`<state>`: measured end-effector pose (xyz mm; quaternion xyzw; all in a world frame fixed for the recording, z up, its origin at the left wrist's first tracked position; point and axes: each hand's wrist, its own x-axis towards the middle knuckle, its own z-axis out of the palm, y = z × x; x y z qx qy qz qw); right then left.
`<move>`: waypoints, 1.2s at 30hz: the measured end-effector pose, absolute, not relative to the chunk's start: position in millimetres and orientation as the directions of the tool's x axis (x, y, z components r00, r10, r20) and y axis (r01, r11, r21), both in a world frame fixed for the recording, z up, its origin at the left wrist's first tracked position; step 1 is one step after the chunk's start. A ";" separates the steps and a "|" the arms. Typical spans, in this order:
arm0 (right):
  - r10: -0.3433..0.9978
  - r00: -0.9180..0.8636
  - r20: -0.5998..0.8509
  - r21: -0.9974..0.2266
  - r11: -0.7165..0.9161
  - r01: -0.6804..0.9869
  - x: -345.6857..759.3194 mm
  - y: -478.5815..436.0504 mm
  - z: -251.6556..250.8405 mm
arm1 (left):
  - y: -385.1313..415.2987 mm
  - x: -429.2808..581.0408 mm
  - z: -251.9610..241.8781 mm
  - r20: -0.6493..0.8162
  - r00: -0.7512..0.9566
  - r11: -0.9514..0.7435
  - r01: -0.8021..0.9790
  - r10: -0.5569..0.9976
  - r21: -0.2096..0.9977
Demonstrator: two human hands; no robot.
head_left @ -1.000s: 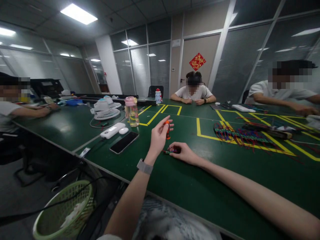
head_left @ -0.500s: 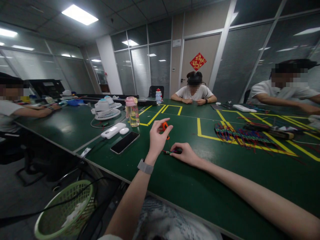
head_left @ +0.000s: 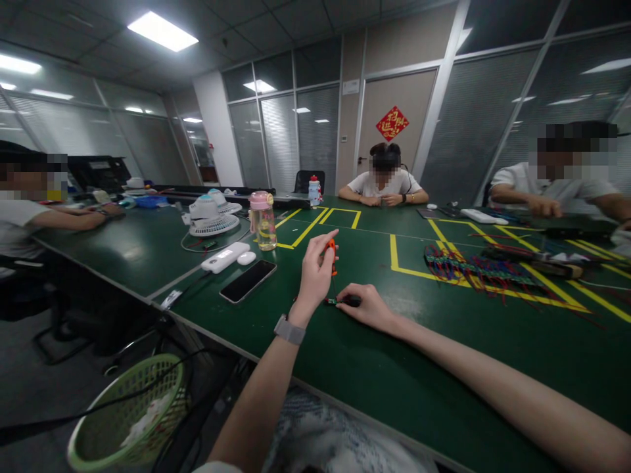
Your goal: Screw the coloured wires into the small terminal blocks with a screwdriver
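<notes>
In the head view my left hand (head_left: 314, 272), with a grey watch band on its wrist, is closed around an orange screwdriver (head_left: 333, 263). The screwdriver stands upright, its thin shaft pointing down at a small green circuit board (head_left: 332, 301). Whether the tip touches the board is too small to tell. My right hand (head_left: 367, 306) rests on the table and pinches the board's right end between thumb and fingers. Something dark shows under those fingers, partly hidden.
On the green table (head_left: 276, 328), a phone (head_left: 248, 280), a white power strip (head_left: 225, 257) and a pink-lidded bottle (head_left: 263, 222) stand left of my hands. Several wired boards (head_left: 473, 266) lie at right. A green basket (head_left: 175, 378) is on the floor. Co-workers sit around the table.
My left fingers have turned around the screwdriver, going from a spread grasp to a straighter, closer one. My right hand has stayed on the board. At right, a co-worker's arms have moved.
</notes>
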<state>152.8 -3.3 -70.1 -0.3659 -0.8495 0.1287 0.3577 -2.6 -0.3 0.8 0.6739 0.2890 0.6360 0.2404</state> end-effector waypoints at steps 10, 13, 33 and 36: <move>0.607 -0.563 0.560 -0.383 0.793 0.474 156.8 -9.2 -70.0 | 0.6 -3.5 0.0 0.698 -0.071 -0.693 0.078 0.713 0.716; 0.614 -0.563 0.553 -0.393 0.788 0.474 156.6 -9.8 -68.2 | -2.1 -4.6 1.9 0.714 -0.093 -0.697 0.163 0.694 0.698; 0.731 -0.475 0.490 -0.537 0.682 0.497 153.2 -10.0 -64.2 | -1.4 -0.8 3.7 0.647 0.074 -0.638 -0.119 0.759 0.761; 0.728 -0.475 0.495 -0.531 0.686 0.498 153.6 -9.8 -64.7 | -0.9 -2.8 4.0 0.691 -0.012 -0.690 0.028 0.723 0.723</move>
